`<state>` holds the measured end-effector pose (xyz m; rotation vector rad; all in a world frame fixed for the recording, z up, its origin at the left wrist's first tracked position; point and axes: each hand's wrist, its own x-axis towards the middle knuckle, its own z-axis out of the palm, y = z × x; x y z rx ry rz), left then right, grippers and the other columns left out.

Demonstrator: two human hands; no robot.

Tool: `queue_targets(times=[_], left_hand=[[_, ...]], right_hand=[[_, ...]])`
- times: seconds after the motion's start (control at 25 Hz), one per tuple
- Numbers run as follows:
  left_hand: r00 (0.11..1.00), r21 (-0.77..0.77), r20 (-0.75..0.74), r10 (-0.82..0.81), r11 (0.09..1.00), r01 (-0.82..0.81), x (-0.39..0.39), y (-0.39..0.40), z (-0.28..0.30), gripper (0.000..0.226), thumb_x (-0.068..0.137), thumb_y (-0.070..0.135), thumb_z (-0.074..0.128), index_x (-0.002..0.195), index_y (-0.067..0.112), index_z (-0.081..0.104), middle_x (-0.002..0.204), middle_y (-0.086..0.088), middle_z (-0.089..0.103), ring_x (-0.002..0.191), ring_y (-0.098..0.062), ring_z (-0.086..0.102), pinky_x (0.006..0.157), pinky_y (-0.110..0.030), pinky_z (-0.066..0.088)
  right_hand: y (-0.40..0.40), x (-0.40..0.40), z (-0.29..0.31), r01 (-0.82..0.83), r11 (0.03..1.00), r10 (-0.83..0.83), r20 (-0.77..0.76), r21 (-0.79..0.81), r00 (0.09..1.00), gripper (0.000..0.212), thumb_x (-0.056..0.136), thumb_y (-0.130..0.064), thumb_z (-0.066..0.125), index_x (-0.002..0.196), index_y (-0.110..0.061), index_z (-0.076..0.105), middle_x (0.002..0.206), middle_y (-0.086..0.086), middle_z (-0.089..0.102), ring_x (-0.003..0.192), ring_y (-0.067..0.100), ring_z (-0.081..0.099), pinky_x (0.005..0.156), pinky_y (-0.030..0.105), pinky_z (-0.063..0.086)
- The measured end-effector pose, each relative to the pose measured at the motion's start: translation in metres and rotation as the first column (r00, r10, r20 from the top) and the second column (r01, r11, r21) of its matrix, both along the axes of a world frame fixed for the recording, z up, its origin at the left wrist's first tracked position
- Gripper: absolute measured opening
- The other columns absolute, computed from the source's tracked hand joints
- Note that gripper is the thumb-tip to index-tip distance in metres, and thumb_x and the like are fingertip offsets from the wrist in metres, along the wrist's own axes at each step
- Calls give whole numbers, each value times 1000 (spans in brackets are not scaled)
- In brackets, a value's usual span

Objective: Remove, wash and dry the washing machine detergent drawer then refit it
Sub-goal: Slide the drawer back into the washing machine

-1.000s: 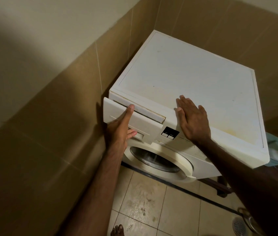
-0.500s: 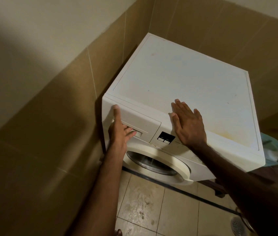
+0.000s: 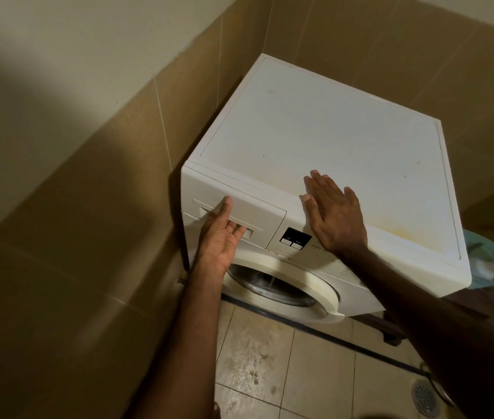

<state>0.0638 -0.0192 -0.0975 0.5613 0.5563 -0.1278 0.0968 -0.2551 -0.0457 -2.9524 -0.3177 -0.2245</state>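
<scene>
Here the left hand (image 3: 220, 237), fingers hooked in the detergent drawer (image 3: 239, 213) recess, may slip, while the right hand (image 3: 334, 211) rests flat on the washing machine (image 3: 345, 140).

Left hand (image 3: 220, 237) fingers in the shut detergent drawer (image 3: 236, 208) handle; right hand (image 3: 334, 216) flat on washing machine (image 3: 345, 140).
</scene>
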Motion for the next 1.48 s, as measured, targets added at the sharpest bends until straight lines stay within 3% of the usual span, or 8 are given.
queue_targets(times=[0.12,0.28,0.4,0.56,0.76,0.88,1.08,1.48], left_hand=[[1000,10,17,-17,1000,17,-13,7,-1,41,97,20,65,136,16,56,133,-17,67,126,-33,63,100,-48,56],[1000,2,14,9,1000,-9,-54,16,1,62,86,22,71,143,18,50,132,-17,68,121,-32,67,90,-48,61],[999,13,-16,28,1000,-28,-89,23,1,71,79,24,78,145,19,50,133,-16,67,122,-32,66,96,-50,58],[999,-22,0,46,999,-46,-126,33,0,110,45,33,103,143,20,53,133,-16,67,121,-31,66,90,-46,61],[999,-26,3,50,998,-50,-134,34,1,116,37,35,104,141,19,54,131,-15,69,119,-30,68,80,-41,62],[998,-32,-8,64,997,-64,-134,35,1,113,40,34,104,141,20,54,132,-15,68,121,-31,67,80,-41,62],[997,-32,-22,70,997,-71,-129,34,-1,65,81,20,72,142,19,52,135,-15,66,123,-30,65,82,-42,63],[999,-22,5,33,999,-33,-51,17,-3,59,86,20,72,141,20,52,132,-16,68,121,-32,66,93,-51,59]], right_hand=[[1,-1,-1,-2,1000,2,0,1,1000,53,113,-44,28,159,-23,40,169,-3,32,156,18,28,125,54,24],[1,0,2,3,1000,-3,-15,-1,1000,54,113,-45,26,160,-23,38,169,-3,31,157,18,26,125,54,22],[0,-1,3,1,1000,-1,-25,3,1000,55,113,-46,25,161,-23,37,170,-3,30,157,18,26,126,54,21],[2,-2,4,6,1000,-6,-32,7,999,56,112,-47,23,161,-24,35,170,-3,28,158,18,24,126,53,19],[4,-5,4,-3,1000,3,-41,20,999,58,112,-48,20,162,-23,34,171,-3,27,158,18,22,127,53,18],[4,-5,4,-8,1000,9,-36,27,999,61,110,-50,17,162,-22,34,170,-2,27,158,18,22,127,54,18],[4,-4,3,-5,1000,6,-28,12,1000,61,110,-50,17,162,-23,35,170,-2,28,158,18,22,126,55,20],[4,-3,1,3,1000,-3,5,-11,1000,59,110,-47,20,159,-21,39,169,-2,32,157,19,27,124,55,25]])
